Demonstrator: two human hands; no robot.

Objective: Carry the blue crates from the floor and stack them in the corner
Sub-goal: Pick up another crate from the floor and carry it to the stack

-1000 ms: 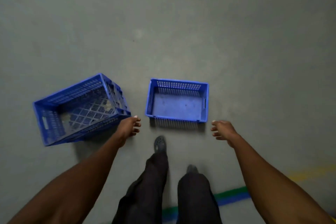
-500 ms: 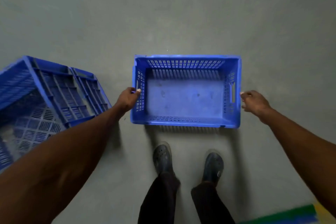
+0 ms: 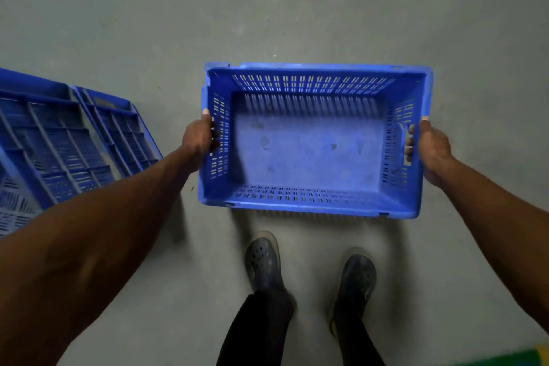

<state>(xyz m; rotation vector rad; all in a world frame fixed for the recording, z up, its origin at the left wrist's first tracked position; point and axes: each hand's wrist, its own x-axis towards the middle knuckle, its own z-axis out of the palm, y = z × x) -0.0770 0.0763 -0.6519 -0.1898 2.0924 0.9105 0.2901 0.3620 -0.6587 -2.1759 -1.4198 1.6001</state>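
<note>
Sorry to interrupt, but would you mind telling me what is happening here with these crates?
A person is bent over an empty blue crate, gripping its two short ends: the left hand on the left wall, the right hand at the right handle slot with its fingers hooked through. Whether it has left the floor is unclear. A second crate lies tipped over to the left, untouched. No corner is in view.

No text, label, brand, number or sign can be read anywhere in the head view. The blue crate [image 3: 312, 145] shows only slotted walls and a scuffed plain bottom (no moulded lettering legible), and the second crate [image 3: 68, 140] at the left shows bare ribs.
</note>
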